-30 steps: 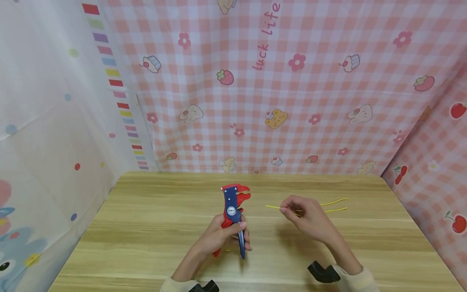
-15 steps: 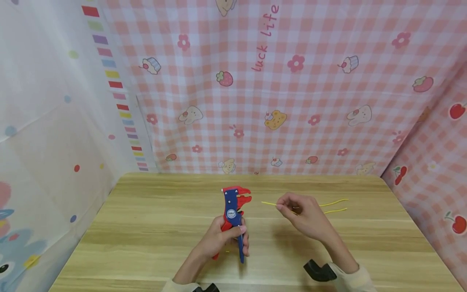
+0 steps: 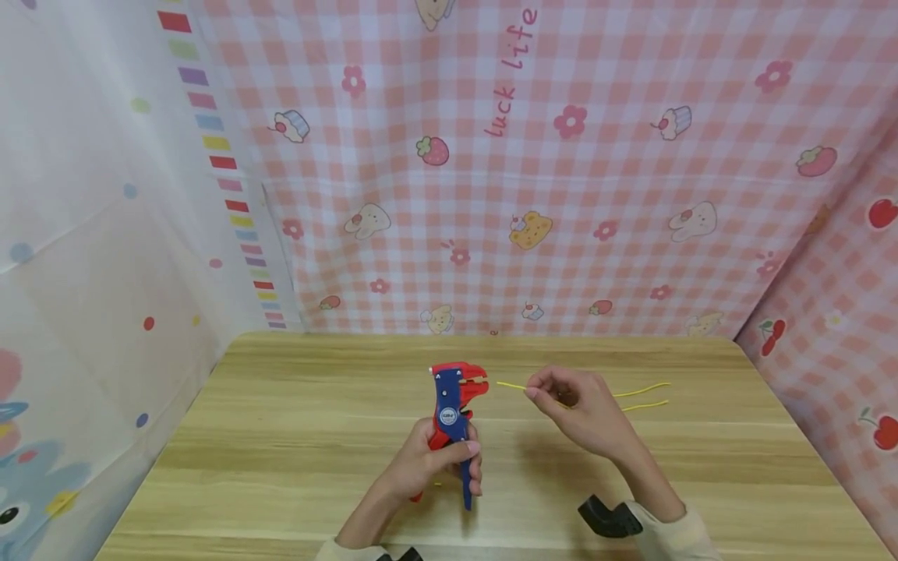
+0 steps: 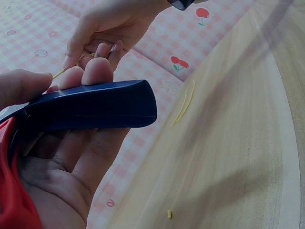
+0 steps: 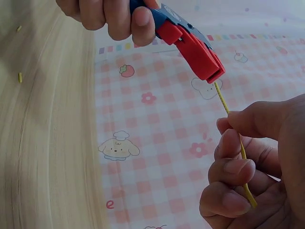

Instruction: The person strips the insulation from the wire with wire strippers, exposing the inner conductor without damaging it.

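My left hand (image 3: 433,463) grips a red and blue wire stripper (image 3: 449,397) by its handles, with its red jaws pointing right. In the left wrist view the fingers wrap the blue handle (image 4: 100,107). A short yellow wire (image 5: 219,95) is pinched between thumb and forefinger of my right hand (image 3: 582,409). Its free end points left, just short of the stripper's jaws in the head view, and overlaps the jaw tip's edge in the right wrist view. The wire's other end runs back under the curled fingers of the right hand.
Two yellow wires (image 3: 645,404) lie on the wooden table (image 3: 281,436) beyond the right hand. Small yellow offcuts (image 5: 20,77) lie on the table by the left hand. Patterned cloth (image 3: 393,179) hangs behind the table and at both sides.
The right hand has moved left and slightly away from me, bringing the wire's end close to the stripper's jaws. The left hand and stripper have shifted slightly right and nearer to me.
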A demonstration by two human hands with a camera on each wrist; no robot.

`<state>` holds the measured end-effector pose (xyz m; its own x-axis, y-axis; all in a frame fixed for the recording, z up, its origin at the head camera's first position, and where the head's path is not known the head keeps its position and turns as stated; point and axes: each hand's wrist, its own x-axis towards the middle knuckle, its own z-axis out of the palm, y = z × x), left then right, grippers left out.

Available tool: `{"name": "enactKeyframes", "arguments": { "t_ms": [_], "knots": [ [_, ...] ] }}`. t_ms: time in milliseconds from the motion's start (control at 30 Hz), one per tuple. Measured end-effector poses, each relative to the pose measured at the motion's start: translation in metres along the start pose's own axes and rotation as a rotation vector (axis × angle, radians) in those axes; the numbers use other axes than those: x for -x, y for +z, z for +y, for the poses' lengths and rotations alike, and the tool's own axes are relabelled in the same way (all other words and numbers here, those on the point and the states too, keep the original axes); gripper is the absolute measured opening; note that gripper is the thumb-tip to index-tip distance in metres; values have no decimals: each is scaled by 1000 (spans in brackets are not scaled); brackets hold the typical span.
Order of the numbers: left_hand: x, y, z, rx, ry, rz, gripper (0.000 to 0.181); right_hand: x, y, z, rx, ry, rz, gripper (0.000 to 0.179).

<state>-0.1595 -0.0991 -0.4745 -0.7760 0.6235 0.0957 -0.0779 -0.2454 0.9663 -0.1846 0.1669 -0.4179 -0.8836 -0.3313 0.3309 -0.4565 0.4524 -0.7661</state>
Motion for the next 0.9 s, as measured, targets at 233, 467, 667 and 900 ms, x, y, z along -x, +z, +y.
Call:
{"name": "enactKeyframes", "arguments": {
  "t_ms": [233,467,667,900],
  "knots": [
    [0,2,0,8,0,-9,5,-1,2,-3,-31,-14,6,5],
    [-1,4,-4,23,1,-31,6,1,4,-5,-46,-17,1,5],
    [-2,6,-4,15,6,-24,3,0,7,-7,-43,-21,1,5],
    [-1,7,-3,13,-17,-32,4,1,7,-8,-27,-32,22,5]
  ]
}}
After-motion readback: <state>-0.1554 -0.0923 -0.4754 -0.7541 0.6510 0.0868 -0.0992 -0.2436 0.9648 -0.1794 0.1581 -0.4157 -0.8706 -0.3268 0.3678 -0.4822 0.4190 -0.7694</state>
